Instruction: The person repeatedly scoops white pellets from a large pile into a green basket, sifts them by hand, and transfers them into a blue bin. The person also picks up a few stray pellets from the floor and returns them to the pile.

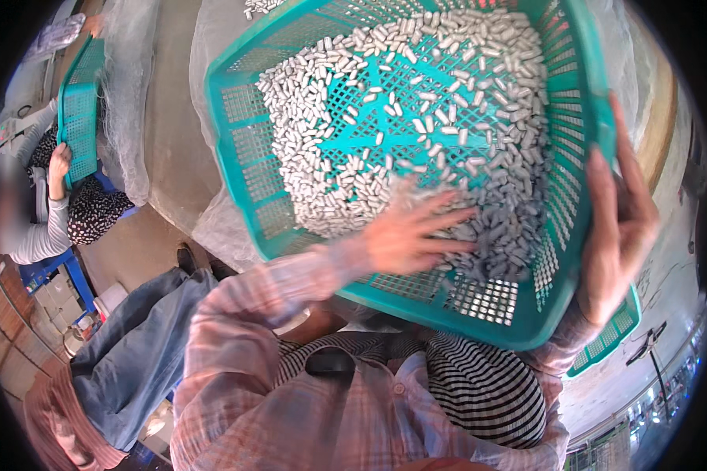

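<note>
A green plastic basket [232, 133] with lattice walls tilts in front of me. Many small, white, capsule-like pieces [306, 90] lie in it, thick along the sides and sparse over the middle of its floor. My left hand [416, 231] is inside the basket, slightly blurred, its fingers spread over the pieces near the close side. Along the right rim, my right hand [617, 228] grips the basket from outside, fingers up against the wall. Shadow darkens the pieces to the right of my left hand.
At the far left a person [43, 204] holds another green basket [78, 110]. Thin whitish netting [126, 86] hangs between us. Part of a further green basket [609, 334] shows below my right forearm. Blue denim cloth [137, 345] is at lower left.
</note>
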The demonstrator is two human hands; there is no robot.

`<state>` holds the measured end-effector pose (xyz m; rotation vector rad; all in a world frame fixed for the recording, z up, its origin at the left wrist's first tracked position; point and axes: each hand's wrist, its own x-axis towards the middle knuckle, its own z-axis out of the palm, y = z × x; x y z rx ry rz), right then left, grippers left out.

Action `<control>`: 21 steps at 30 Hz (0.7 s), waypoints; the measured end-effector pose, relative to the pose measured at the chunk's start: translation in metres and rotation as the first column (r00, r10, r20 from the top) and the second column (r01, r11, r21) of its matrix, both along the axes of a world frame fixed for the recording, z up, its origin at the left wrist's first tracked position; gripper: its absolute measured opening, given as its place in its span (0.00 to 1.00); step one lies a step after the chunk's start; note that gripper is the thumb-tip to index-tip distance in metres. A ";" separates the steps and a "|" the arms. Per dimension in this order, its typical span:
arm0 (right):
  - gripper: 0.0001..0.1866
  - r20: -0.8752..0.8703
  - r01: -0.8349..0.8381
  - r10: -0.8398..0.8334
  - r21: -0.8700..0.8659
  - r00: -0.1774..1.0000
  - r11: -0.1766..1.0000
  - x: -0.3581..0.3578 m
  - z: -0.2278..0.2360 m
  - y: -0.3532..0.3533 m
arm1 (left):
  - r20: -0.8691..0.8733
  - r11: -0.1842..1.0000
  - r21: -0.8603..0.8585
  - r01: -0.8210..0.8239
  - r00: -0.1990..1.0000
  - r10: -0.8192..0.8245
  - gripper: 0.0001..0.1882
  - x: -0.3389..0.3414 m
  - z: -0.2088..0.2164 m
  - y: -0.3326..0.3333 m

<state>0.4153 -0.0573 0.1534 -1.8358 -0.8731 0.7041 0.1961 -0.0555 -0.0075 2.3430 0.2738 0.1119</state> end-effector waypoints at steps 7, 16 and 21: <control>0.24 -0.041 -0.005 0.007 0.050 0.999 0.999 0.018 -0.031 -0.005 | 0.011 0.593 0.323 -0.738 0.630 0.777 0.37 -0.075 -0.074 0.103; 0.23 -0.026 -0.064 0.065 0.047 0.998 0.997 0.017 -0.020 -0.013 | 0.159 0.883 0.008 -0.469 0.873 0.462 0.37 0.120 0.023 -0.001; 0.23 -0.115 0.081 -0.074 0.051 0.991 0.995 0.016 -0.007 -0.029 | -0.063 0.977 0.197 0.080 0.996 -0.069 0.32 -0.022 -0.010 0.001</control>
